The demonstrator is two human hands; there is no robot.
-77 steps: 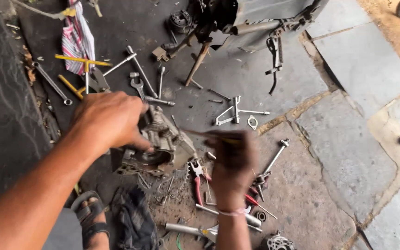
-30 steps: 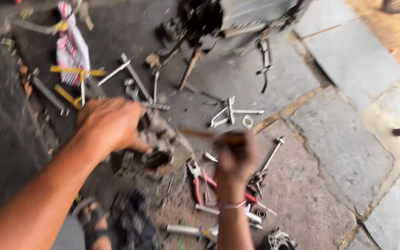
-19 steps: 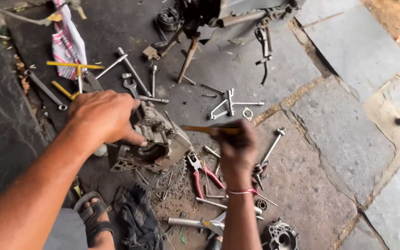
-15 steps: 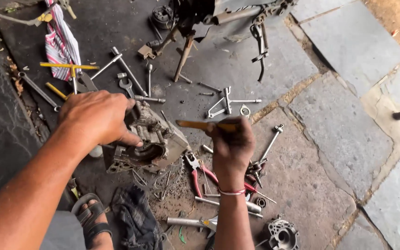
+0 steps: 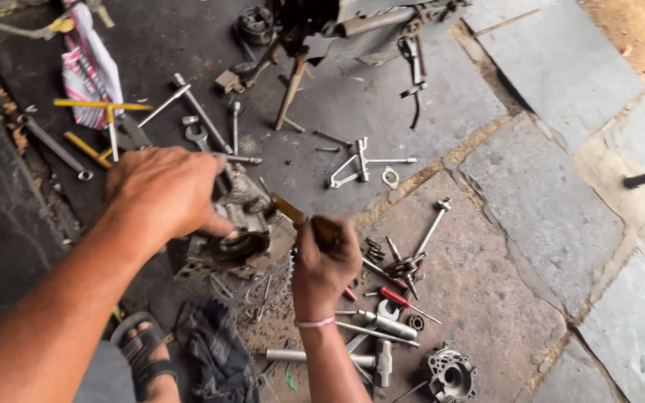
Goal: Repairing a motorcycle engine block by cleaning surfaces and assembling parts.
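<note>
Head camera, looking down on a stone-paved workshop floor: the left hand is spread over the top of a grimy cast-metal engine casing, fingers curled down on its upper edge, steadying it on the ground just in front of the person's sandalled foot; the right hand is closed in a fist round a wooden-handled tool, whose tip points into the casing's right side, though whether it touches cannot be told; the casing looks heavy, rigid and oil-slick, with sharp ribs and a round bore, so its broad outer rim seems the safest hold, gripped firmly rather than by the thin lugs; the tool, by contrast, appears light and stiff, best held well back on its handle; around them lie steel spanners, a yellow T-handled wrench, red-handled pliers, a long socket bar, a small round aluminium housing, a dark oily rag and a striped cloth.
</note>
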